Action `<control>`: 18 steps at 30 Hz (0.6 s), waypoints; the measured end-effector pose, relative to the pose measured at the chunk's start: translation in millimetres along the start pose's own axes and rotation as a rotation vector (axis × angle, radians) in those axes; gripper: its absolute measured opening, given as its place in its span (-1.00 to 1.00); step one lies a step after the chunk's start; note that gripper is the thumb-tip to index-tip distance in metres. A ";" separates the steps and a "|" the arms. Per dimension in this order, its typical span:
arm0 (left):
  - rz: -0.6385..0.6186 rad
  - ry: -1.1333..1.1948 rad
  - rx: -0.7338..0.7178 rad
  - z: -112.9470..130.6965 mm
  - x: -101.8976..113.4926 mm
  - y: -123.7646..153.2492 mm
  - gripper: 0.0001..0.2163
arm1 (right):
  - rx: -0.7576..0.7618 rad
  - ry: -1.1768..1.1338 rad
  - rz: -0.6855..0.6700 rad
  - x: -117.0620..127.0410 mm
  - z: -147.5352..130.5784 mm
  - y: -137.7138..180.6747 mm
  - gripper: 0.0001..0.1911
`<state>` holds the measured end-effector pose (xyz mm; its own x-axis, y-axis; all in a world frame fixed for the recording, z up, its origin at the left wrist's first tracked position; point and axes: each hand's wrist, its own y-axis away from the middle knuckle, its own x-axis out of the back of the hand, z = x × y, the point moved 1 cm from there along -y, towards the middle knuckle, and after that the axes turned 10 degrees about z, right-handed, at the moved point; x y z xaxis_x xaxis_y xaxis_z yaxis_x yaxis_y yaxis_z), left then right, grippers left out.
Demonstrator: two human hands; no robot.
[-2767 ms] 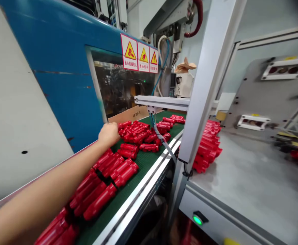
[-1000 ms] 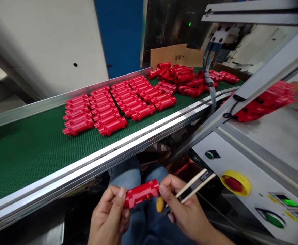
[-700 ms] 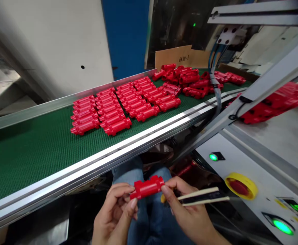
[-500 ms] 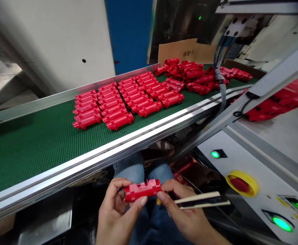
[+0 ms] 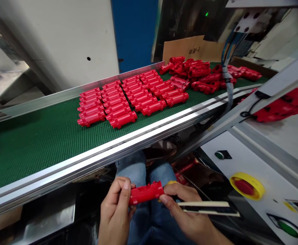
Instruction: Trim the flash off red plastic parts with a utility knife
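Low in the view, over my jeans-clad knees (image 5: pixel 132 166), my left hand (image 5: pixel 115 212) grips a red moulded plastic part (image 5: pixel 145 193), a ribbed tube with notched edges. My right hand (image 5: pixel 184 207) holds a flat cream-and-black hand tool (image 5: pixel 206 208) against its palm, and its fingers press the part's right end. A small yellow piece (image 5: pixel 170 182) shows above those fingers, mostly hidden, and I cannot tell what it is. Many matching red parts (image 5: pixel 120 105) lie in neat rows on a green conveyor belt (image 5: pixel 31 146), out of reach of both hands.
A loose heap of red parts (image 5: pixel 192 71) lies at the belt's far end, before a cardboard sheet (image 5: pixel 192 49). To the right stand a control panel with a red-and-yellow emergency stop (image 5: pixel 246 186) and a steel table with more red parts (image 5: pixel 284 107).
Both hands have left the belt and now sit over my knees. The red part has been turned in my fingers, and the tool has swung from diagonal to nearly level.
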<state>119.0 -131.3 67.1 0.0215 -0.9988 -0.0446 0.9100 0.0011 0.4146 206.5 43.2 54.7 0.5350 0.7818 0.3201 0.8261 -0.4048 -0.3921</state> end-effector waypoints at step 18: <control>-0.432 0.181 0.308 -0.1 7.4 -17.5 -0.58 | 0.210 -0.103 -0.039 15.5 -17.7 -22.9 -0.78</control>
<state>103.3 -138.8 59.4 -0.2305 -0.8808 -0.4136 0.6894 -0.4478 0.5694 199.0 56.1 83.9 0.4735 0.8438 0.2527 0.7850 -0.2742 -0.5555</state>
